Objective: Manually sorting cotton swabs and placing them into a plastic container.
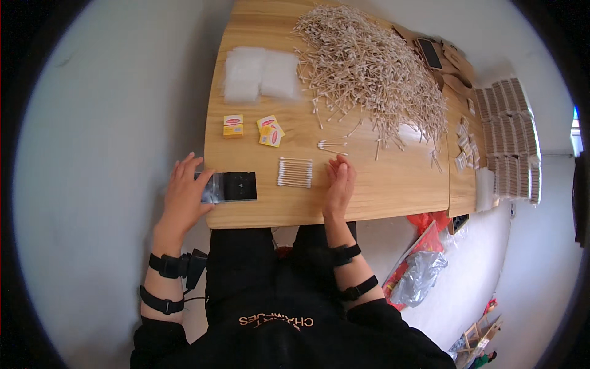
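My left hand (183,189) is at the table's left edge, thumb and fingers closed about the near end of a flat black phone-like device (241,186). A clear plastic piece (213,188) covers that end of it. Right of the device lies a neat row of cotton swabs (295,172), side by side. My right hand (340,187) rests on its side beyond the row, its fingers curled in together; whether anything sits inside them is hidden. Just past its fingertips are a few loose swabs (332,146).
A big heap of cotton swabs (375,67) covers the far right of the wooden table (393,184). Clear plastic bags (243,77) and small yellow boxes (233,126) lie at left. A dark phone (429,54), small packs (467,144) and tall stacked packs (510,135) are at right.
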### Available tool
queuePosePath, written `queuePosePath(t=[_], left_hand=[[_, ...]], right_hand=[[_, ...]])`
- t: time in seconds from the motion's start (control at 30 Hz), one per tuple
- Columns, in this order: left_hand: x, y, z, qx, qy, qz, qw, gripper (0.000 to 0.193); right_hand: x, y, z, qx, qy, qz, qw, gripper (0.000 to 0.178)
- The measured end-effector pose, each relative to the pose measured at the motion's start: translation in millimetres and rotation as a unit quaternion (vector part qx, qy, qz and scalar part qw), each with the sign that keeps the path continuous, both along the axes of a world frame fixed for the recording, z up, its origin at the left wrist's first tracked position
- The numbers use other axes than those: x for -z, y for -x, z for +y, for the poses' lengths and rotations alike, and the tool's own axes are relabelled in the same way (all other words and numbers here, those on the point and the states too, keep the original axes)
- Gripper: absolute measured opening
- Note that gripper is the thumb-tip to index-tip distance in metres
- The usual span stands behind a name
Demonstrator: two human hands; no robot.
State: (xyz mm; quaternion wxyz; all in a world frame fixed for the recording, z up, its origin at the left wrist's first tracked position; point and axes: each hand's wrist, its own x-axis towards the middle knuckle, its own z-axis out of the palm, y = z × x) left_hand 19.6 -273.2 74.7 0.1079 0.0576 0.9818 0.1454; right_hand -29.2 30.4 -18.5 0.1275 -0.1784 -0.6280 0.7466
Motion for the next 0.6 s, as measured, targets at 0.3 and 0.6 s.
queuePosePath(t=[0.3, 0.6], left_hand=[[14, 0, 102, 0.068, -0.056, 0.087, 0.992, 0.08], [76, 11, 164, 0.079, -0.058, 0.093, 0.991, 0.097]], right_hand=[[4, 11, -17, -0.066, -0.037, 0.08, 0.994, 0.046], [8, 8, -29, -0.133, -0.07, 0.06, 0.987, 0.044]])
